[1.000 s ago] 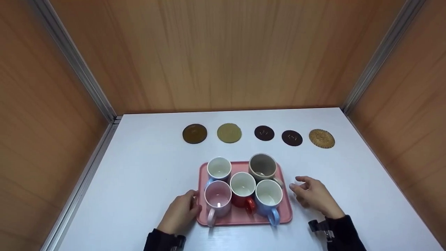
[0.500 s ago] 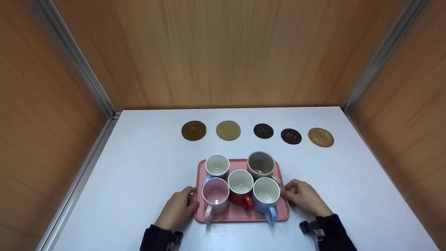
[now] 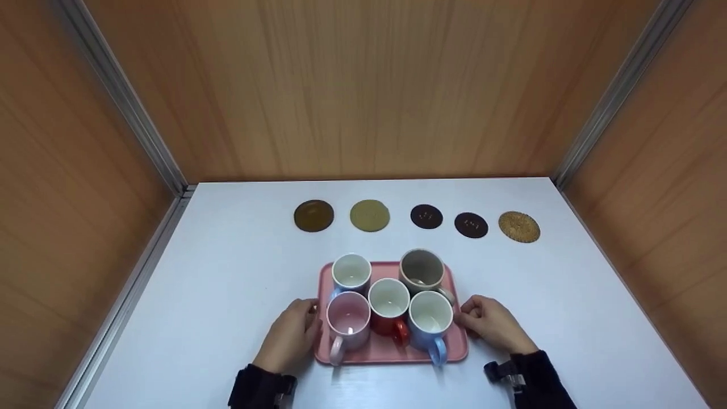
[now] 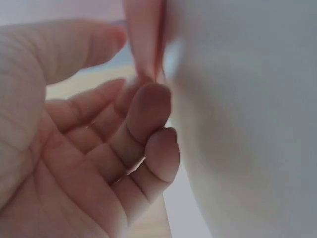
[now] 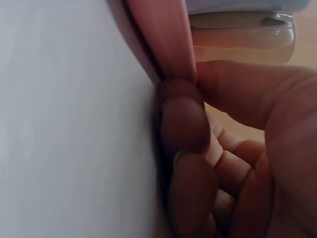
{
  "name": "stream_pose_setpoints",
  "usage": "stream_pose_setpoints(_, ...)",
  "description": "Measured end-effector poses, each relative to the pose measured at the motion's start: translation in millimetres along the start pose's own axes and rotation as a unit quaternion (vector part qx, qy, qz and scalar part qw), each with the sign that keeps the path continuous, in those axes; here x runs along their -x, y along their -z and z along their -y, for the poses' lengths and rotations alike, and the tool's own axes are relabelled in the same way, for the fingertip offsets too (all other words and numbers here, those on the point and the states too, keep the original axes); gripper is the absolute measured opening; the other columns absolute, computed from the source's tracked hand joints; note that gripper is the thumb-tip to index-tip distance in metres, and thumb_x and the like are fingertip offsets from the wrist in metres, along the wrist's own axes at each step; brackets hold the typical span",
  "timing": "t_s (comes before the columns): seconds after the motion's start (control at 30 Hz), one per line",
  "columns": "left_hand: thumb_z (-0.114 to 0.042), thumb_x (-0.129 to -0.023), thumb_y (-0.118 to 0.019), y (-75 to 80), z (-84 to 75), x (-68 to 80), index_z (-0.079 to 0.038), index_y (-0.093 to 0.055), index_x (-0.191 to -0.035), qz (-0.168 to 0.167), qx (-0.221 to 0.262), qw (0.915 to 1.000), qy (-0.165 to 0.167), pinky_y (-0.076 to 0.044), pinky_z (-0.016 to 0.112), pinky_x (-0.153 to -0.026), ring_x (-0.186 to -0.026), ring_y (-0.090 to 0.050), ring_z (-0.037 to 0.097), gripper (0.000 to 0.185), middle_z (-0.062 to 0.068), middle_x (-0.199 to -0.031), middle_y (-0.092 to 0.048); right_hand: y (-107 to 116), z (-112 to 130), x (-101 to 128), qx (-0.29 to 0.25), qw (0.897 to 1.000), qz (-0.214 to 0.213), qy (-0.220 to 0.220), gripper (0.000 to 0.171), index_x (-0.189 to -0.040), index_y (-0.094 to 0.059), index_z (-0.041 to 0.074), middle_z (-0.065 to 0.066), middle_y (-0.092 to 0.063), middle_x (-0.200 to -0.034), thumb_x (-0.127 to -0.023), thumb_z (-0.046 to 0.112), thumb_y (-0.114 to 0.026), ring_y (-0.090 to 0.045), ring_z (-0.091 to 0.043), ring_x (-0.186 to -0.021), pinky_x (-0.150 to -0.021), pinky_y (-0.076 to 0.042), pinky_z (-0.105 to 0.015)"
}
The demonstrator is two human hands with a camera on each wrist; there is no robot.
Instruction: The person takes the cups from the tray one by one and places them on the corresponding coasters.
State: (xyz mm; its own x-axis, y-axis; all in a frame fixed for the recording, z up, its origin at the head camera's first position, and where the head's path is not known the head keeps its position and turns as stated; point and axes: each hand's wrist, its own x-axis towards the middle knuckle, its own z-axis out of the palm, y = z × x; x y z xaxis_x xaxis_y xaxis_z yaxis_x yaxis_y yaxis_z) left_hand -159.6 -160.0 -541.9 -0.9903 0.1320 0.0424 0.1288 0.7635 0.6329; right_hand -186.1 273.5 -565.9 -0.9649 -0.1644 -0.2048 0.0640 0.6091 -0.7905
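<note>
A pink tray lies on the white table near me and carries several mugs: a pink one, a red one, a blue one, a white one and a grey-beige one. My left hand pinches the tray's left rim, thumb above and curled fingers beneath. My right hand pinches the right rim the same way, its fingers under the edge. The tray looks to be resting on the table.
Several round coasters lie in a row behind the tray: a dark brown one, an olive one, two small black ones and a woven golden one. Wooden walls enclose the table on three sides.
My right hand moved left from open table to the tray's right rim and closed on it. My left hand stayed at the left rim.
</note>
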Motion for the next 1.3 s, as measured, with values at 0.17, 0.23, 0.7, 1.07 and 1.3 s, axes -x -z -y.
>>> stream_pose_setpoints(0.17,-0.009,-0.106,-0.062,4.1,-10.6,-13.7,0.005,-0.060,-0.145,-0.029,0.015,0.9987,-0.039,-0.050,0.057,-0.114,-0.136,-0.062,0.042,0.041,0.023,-0.141,-0.066,0.4,-0.5,0.7,0.000,1.000,-0.004,0.003,0.031,-0.099,-0.067,0.008,0.003,-0.062,-0.068,-0.095,0.036,-0.079,-0.058,-0.012,-0.062,-0.059,-0.044,-0.025)
stream_pose_setpoints(0.23,-0.008,-0.107,-0.060,4.6,-11.2,-19.7,0.007,-0.060,-0.144,-0.022,0.033,0.9981,-0.047,-0.051,0.057,-0.113,-0.134,-0.063,0.042,0.040,0.024,-0.140,-0.067,0.0,-0.4,1.1,0.001,1.000,-0.004,0.006,0.031,-0.099,-0.068,0.008,0.004,-0.062,-0.067,-0.095,0.036,-0.079,-0.058,-0.012,-0.062,-0.059,-0.044,-0.025)
stream_pose_setpoints(0.7,-0.013,-0.109,-0.060,2.7,-11.3,-41.2,-0.004,-0.072,-0.122,-0.004,0.099,0.9943,-0.039,-0.060,0.042,-0.090,-0.105,-0.071,0.024,0.020,0.013,-0.114,-0.076,1.2,-0.5,1.2,0.000,1.000,-0.004,0.000,0.028,-0.100,-0.068,0.009,0.004,-0.062,-0.068,-0.095,0.035,-0.079,-0.058,-0.013,-0.063,-0.060,-0.044,-0.025)
stream_pose_setpoints(1.07,-0.020,-0.109,-0.061,0.4,-13.7,-39.4,-0.005,-0.073,-0.095,0.024,0.161,0.9861,-0.030,-0.045,0.023,-0.072,-0.080,-0.055,0.012,0.023,0.000,-0.083,-0.064,2.8,1.3,1.7,-0.001,1.000,-0.003,-0.009,0.027,-0.100,-0.069,0.009,0.003,-0.062,-0.068,-0.095,0.034,-0.078,-0.058,-0.013,-0.064,-0.060,-0.043,-0.025)
stream_pose_setpoints(1.3,-0.022,-0.115,-0.048,3.6,-9.2,-42.8,-0.004,-0.065,-0.099,0.063,0.171,0.9833,-0.009,-0.044,0.026,-0.075,-0.083,-0.053,0.015,0.029,-0.001,-0.083,-0.052,0.7,0.4,1.5,-0.012,1.000,0.002,-0.014,0.028,-0.102,-0.069,0.009,0.003,-0.064,-0.069,-0.095,0.034,-0.079,-0.059,-0.013,-0.063,-0.060,-0.045,-0.026)
